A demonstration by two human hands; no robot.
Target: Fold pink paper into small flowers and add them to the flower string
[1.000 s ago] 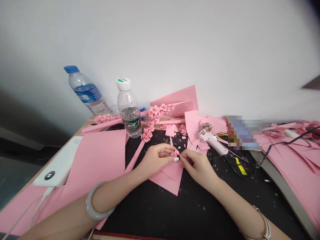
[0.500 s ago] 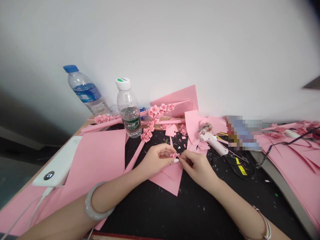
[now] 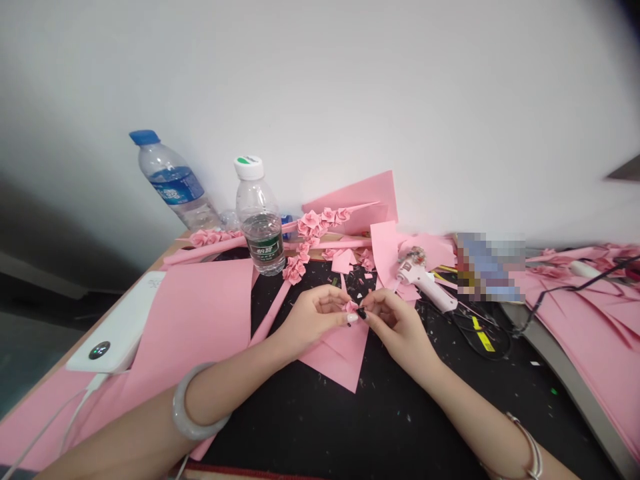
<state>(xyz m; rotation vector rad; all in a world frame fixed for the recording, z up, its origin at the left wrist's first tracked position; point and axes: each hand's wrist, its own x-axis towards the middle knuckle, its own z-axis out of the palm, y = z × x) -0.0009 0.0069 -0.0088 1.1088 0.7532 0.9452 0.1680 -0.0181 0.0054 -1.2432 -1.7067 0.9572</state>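
A small pink paper flower (image 3: 351, 307) is pinched between the thumb and fingers of my left hand (image 3: 313, 320). My right hand (image 3: 400, 323) meets it from the right, its thumb and forefinger closed at the flower's edge. Beneath both hands lies a pink paper sheet (image 3: 340, 360) with a corner toward me. Behind them, folded paper flowers (image 3: 294, 270) sit along a rolled pink stem (image 3: 273, 313). The pale glue gun (image 3: 430, 288) rests on its side to the right of my right hand.
Two bottles, one blue-capped (image 3: 177, 183) and one white-capped (image 3: 263, 230), stand at the back left. A white power bank (image 3: 113, 327) with a cable lies on pink sheets (image 3: 200, 313). Rightward are a black cable (image 3: 555, 288), a blurred-out item (image 3: 490, 267) and more pink paper (image 3: 590, 333).
My right thumb and forefinger have shifted slightly and turned at the flower, showing dark nails. My left hand stays nearly in place, still holding the flower.
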